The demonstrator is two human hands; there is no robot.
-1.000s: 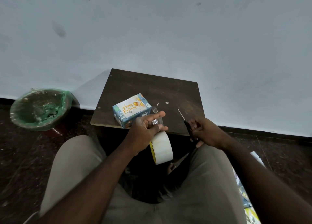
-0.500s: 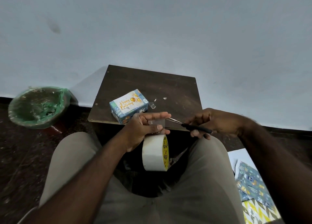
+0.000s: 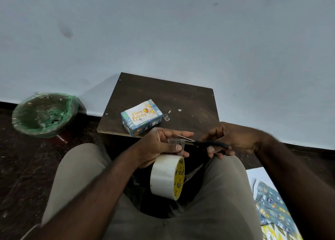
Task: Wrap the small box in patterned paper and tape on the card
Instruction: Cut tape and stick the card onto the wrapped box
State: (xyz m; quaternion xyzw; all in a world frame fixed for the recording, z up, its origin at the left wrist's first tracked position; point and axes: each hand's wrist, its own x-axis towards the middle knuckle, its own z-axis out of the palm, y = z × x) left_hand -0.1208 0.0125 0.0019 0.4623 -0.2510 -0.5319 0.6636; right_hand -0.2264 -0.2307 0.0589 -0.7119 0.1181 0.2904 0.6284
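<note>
Presently, left hand pinches a strip drawn off the tape roll, which hangs below; right hand grips scissors, blades parted at the strip; wrapped box, card on top, sits at the surface's near edge; advise holding strip taut, cutting square.

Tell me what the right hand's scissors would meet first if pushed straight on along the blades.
The scissors would likely meet the clear tape strip that the left hand pinches, its fingers just behind; depth unclear.
</note>
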